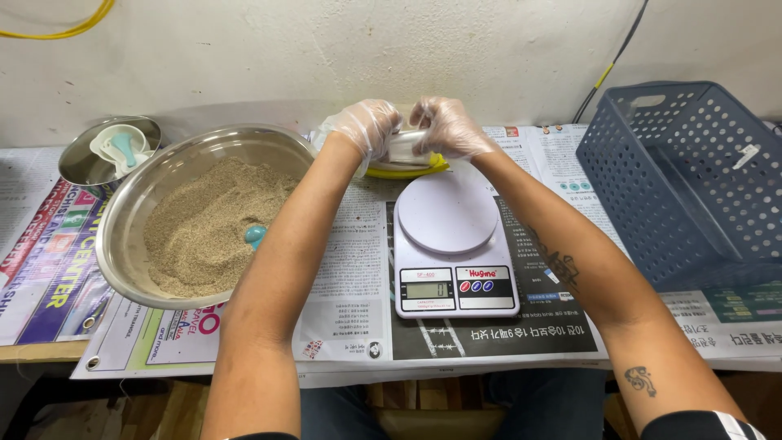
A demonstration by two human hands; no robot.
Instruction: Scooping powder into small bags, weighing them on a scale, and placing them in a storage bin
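Both gloved hands at upper centre: left hand [366, 126] and right hand [446, 126] pinched together on a small clear bag [405, 147] above the yellow tray [407, 170], behind the scale [453, 248]. Suggest keeping the bag's mouth up and the grip even.

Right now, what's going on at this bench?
A person in thin clear gloves has both hands at the back of the table: left hand and right hand grip a small clear plastic bag or container over a yellow-rimmed item; which of the two it is cannot be told. In front, a white digital scale has nothing on its platform. At left, a steel bowl holds brown grain with a teal scoop. A blue basket sits at right.
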